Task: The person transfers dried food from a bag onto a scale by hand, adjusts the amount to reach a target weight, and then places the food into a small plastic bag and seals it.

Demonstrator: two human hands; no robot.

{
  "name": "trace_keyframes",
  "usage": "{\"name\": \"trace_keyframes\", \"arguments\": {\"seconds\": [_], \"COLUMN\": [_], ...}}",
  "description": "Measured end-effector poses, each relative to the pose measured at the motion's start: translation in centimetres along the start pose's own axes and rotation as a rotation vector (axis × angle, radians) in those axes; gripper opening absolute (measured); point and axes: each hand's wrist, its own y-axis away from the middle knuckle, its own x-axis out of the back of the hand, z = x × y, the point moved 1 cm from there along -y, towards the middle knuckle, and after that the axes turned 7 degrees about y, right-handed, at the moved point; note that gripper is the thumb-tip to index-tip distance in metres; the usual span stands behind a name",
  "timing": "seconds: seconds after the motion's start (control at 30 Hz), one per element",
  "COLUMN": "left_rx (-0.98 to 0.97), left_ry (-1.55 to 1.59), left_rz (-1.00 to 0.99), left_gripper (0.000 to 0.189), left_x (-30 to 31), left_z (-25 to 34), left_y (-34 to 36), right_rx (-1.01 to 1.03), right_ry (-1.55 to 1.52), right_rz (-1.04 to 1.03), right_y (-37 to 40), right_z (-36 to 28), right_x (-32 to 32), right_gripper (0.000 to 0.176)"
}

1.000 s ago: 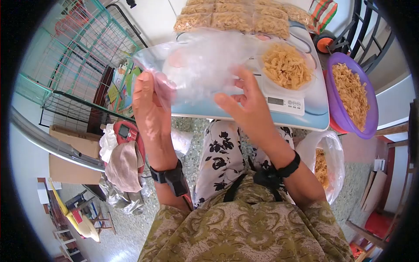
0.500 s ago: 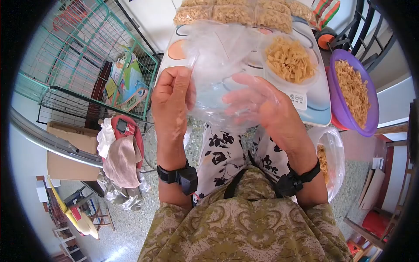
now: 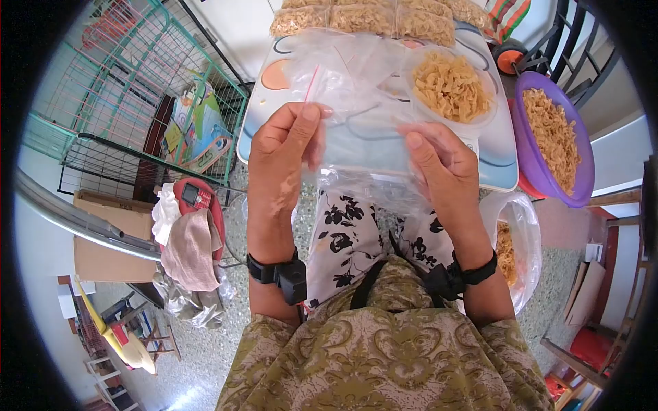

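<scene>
both hands are up over the near edge of the worktop [image 3: 253, 127], holding a clear plastic bag [image 3: 367, 147] stretched between them. the left hand [image 3: 288, 137] pinches one side of it, thumb pressed against curled fingers. the right hand [image 3: 442, 154] grips the other side between thumb and fingers, with some of the film over the fingers. the bag's crinkled lower part hangs just past the edge, above the patterned trousers [image 3: 349, 240]. more clear film [image 3: 356, 58] lies beyond the hands, a thin pink line running along it near the left hand; it looks like other bags, though the see-through layers overlap too much to be sure.

on the right side of the worktop, a clear bowl [image 3: 492, 103] holds pale, flat dried strips [image 3: 452, 85], with a white scale [image 3: 473, 144] partly showing beneath its near side. filled bags [image 3: 360, 20] of similar strips sit in rows along the far edge, a striped bag [image 3: 510, 17] beside them.

right of the worktop, a purple basin [image 3: 584, 185] (tilted in this view, and well filled) holds more strips, and below it stands an open plastic bag [image 3: 526, 264] with orange-brown contents. on the left are a green wire cage [image 3: 137, 89] and a red phone [image 3: 197, 196].
</scene>
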Motion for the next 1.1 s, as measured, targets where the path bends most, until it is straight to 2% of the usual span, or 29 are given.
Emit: {"name": "trace_keyframes", "arguments": {"seconds": [0.07, 0.17, 0.3, 0.37, 0.4, 0.47, 0.53, 0.6, 0.67, 0.73, 0.83, 0.87, 0.93, 1.1], "left_rx": [0.004, 0.018, -0.021, 0.0, 0.002, -0.031, 0.008, 0.047, 0.114, 0.141, 0.149, 0.132, 0.114, 0.135], "left_ry": [-0.021, -0.027, -0.135, -0.124, -0.123, -0.234, -0.217, -0.2, -0.168, -0.214, -0.208, -0.154, -0.142, -0.128], "left_rz": [-0.065, -0.143, -0.111, -0.099, -0.097, -0.145, -0.22, -0.3, -0.424, -0.474, -0.505, -0.491, -0.477, -0.427], "left_gripper": [0.023, 0.017, 0.018, 0.021, 0.021, 0.024, 0.023, 0.023, 0.024, 0.024, 0.027, 0.03, 0.032, 0.036], "left_x": [-0.3, 0.3, 0.9, 0.6, 0.5, 0.0, -0.4, -1.1, -2.1, -2.3, -2.1, -2.0, -1.3, -0.1], "left_z": [0.2, -0.6, -0.8, -0.4, -0.1, 0.5, 0.7, 0.8, 0.9, 1.2, 0.9, 0.8, 0.4, 0.1], "left_y": [0.1, -0.1, -0.1, 0.3, 0.5, 0.9, 1.3, 1.7, 2.2, 2.2, 2.4, 2.4, 2.3, 2.1], "right_rx": [-0.109, -0.154, -0.228, 0.088, 0.086, 0.253, 0.276, 0.331, 0.296, 0.118, -0.012, -0.013, 0.054, 0.066], "right_ry": [-0.021, 0.079, 0.126, 0.194, 0.195, 0.293, 0.3, 0.352, 0.35, 0.342, 0.23, 0.23, 0.139, 0.105], "right_rz": [0.027, 0.024, -0.028, 0.114, 0.112, 0.229, 0.229, -0.012, -0.075, -0.366, -0.289, -0.289, -0.099, -0.064], "right_y": [0.3, 0.7, 1.1, 1.0, 1.0, 1.0, 1.1, 0.8, 0.8, 1.0, 1.3, 1.4, 1.5, 1.5], "right_z": [0.2, 0.6, 0.7, 0.5, 0.2, -1.5, -2.4, -2.5, -2.6, -2.1, -1.5, -1.3, -1.0, -1.0], "right_x": [0.3, 1.2, 2.8, 3.6, 4.0, 4.9, 4.8, 4.3, 3.5, 3.0, 2.5, 2.2, 2.2, 2.9], "right_gripper": [0.019, 0.02, 0.024, 0.031, 0.031, 0.036, 0.036, 0.036, 0.032, 0.023, 0.016, 0.016, 0.012, 0.012]}}
